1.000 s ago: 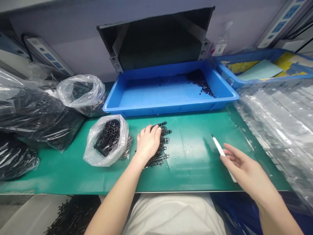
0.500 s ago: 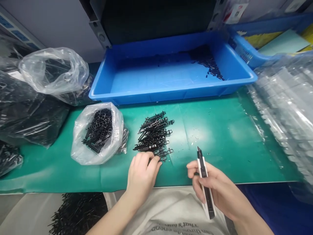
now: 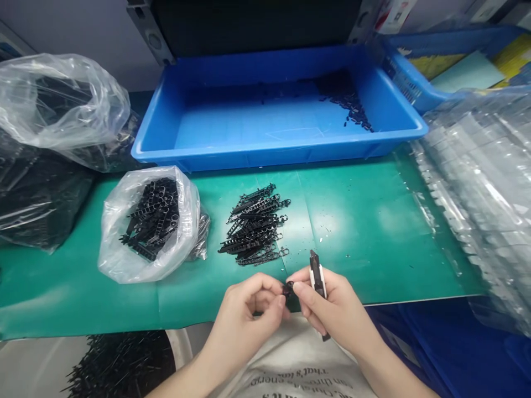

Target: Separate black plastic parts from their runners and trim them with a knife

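Note:
My left hand [image 3: 253, 312] pinches a small black plastic part [image 3: 287, 288] between thumb and fingertips, just past the mat's near edge. My right hand [image 3: 332, 301] meets it there, thumb and forefinger touching the part's other end. Across the right palm lies a white-and-black utility knife [image 3: 317, 279], tip pointing away from me; whether its blade is out I cannot tell. Beyond both hands, a pile of black plastic strips with ringed ends [image 3: 257, 226] lies on the green mat [image 3: 360, 221]. Left of the pile stands a clear plastic bag [image 3: 110, 232] full of similar strips.
A blue tray [image 3: 274, 155] with small black pieces [image 3: 348, 99] spans the back. Clear plastic trays [image 3: 489, 193] are stacked at right, below a blue basket [image 3: 415, 83]. Bags [image 3: 66, 105] stand far left. A white bucket [image 3: 180, 345] of black pieces sits below the mat.
My left hand has come away from the pile toward me with a small black part. My right hand has moved left with the knife and now touches that part too.

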Available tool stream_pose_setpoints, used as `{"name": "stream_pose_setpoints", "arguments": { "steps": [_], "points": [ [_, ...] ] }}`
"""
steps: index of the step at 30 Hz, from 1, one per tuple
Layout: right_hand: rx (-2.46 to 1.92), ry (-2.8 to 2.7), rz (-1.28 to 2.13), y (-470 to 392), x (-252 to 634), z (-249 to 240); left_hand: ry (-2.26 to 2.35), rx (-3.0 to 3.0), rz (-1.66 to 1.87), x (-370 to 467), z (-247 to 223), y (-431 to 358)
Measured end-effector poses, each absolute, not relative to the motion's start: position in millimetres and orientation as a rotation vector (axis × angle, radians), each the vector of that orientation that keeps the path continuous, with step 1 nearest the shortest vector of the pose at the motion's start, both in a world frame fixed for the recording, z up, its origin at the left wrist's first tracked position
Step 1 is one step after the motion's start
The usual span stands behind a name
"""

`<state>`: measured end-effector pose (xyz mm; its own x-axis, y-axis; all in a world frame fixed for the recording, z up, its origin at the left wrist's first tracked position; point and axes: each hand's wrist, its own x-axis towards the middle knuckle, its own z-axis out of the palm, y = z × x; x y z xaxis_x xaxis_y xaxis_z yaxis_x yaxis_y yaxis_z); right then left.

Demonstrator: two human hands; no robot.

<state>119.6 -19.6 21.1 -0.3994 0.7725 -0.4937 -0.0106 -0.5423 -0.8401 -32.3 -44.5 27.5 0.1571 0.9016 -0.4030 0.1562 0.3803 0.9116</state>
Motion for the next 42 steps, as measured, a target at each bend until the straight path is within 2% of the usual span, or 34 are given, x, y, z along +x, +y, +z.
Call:
{"name": "stream_pose_setpoints", "arguments": {
  "steps": [3, 8, 14, 23, 34, 42],
  "points": [
    [-1.301, -1.090, 2.008, -16.1, 115.7, 18.1, 1.130, 0.624, 0.676, -27.8, 24.7, -48.0],
    [-1.259, -1.232, 1.918, -18.7, 127.8, 17.3, 1.086, 0.475, 0.717, -28.9, 19.7, -50.2],
    [-1.298, -1.759, 1.705, -24.6, 151.5, 29.3, 0.982, 0.419, 0.817, -35.0, 25.6, -45.2],
    [-1.221, -2.278, 1.303, -29.5, 139.8, 28.5, 0.950, 0.418, 0.858, -36.2, 23.0, -51.0],
    [-1.097, -2.465, 0.996, -26.8, 134.8, 29.5, 0.966, 0.440, 0.846, -36.5, 17.8, -53.5],
    [-1.114, -2.521, 0.994, -24.2, 135.5, 31.3, 0.983, 0.487, 0.826, -36.3, 15.2, -52.7]
  ]
}}
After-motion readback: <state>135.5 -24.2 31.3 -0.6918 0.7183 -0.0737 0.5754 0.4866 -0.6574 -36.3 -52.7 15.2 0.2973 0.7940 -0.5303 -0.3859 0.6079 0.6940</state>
